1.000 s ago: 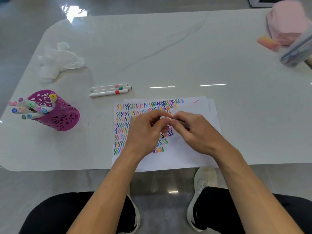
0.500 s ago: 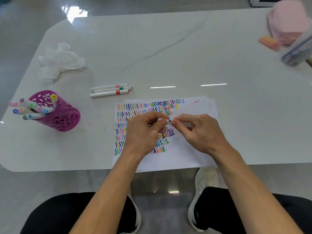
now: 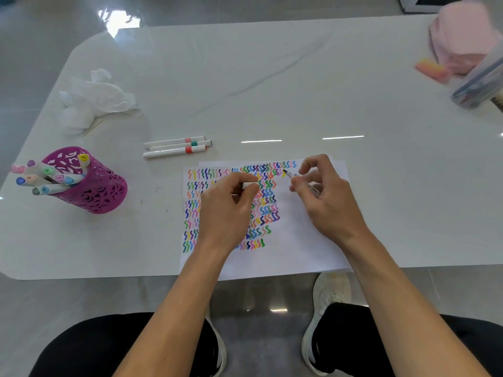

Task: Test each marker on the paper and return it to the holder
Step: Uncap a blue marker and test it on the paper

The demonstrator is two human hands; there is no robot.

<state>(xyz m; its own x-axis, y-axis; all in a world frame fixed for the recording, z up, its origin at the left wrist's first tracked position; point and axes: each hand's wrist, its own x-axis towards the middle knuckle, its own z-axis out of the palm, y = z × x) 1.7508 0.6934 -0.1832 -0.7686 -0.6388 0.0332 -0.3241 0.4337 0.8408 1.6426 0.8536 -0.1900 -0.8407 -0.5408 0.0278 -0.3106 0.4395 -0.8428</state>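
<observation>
My right hand (image 3: 326, 202) pinches the uncapped marker (image 3: 292, 175), its tip pointing up-left at the top rows of squiggles on the paper (image 3: 299, 248). My left hand (image 3: 226, 213), curled over the paper, pinches the white cap (image 3: 250, 185). The holder (image 3: 103, 191) stands well to the left.

Cap (image 3: 250, 185) now off in left hand (image 3: 226, 210), apart from bare-tipped marker (image 3: 292, 175) in right hand (image 3: 326, 205), perhaps touching paper (image 3: 299, 248).

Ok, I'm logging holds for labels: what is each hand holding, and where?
The left hand pinches the white cap, with only its end showing. The right hand holds the marker by its barrel, just behind the bare tip.
</observation>
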